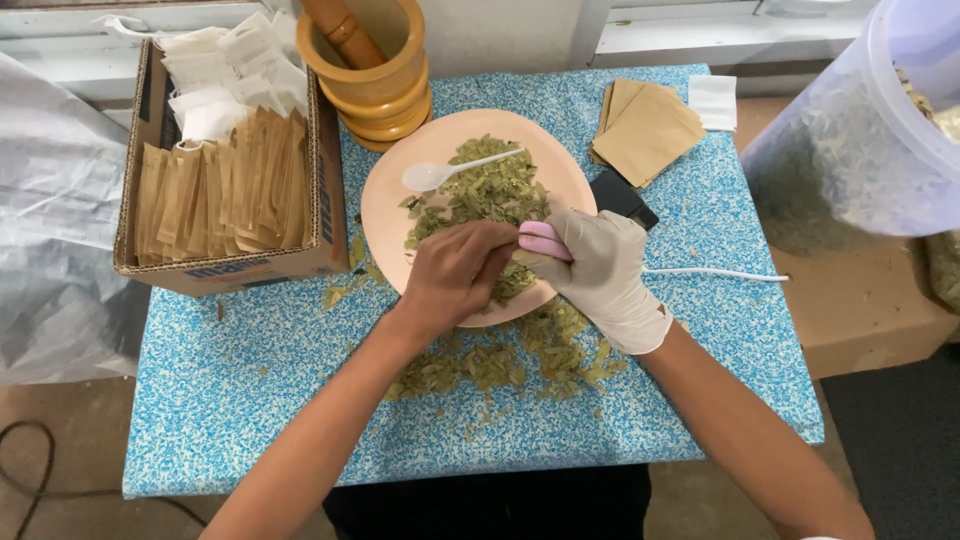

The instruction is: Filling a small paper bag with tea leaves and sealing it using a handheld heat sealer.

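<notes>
Peach-coloured and round, the plate sat in the middle of the blue speckled worktop, heaped with dried green leaves. Seen from my head camera, my left hand was bare and hovered over the near edge of the plate, its fingers pinched together on a bit of leaf beside a small pink thing. My right hand wore a white glove and gripped that pink thing, fingers closed round it; what kind of thing it was I could not tell. Both hands met just above the near rim of the plate.

A white plastic spoon lay on the leaves at the far side of the plate. More leaves were scattered on the worktop in front of the plate, under my wrists. To the left stood a cardboard box packed with upright brown paper sachets and white ones behind them. Beyond the plate stood a wooden mortar with its pestle leaning inside. To the right lay a small stack of flat brown sachets, a white one next to it, a black device partly hidden behind my glove, and a white cord running off towards the right. A large clear plastic tub of leaves filled the upper right corner.
</notes>
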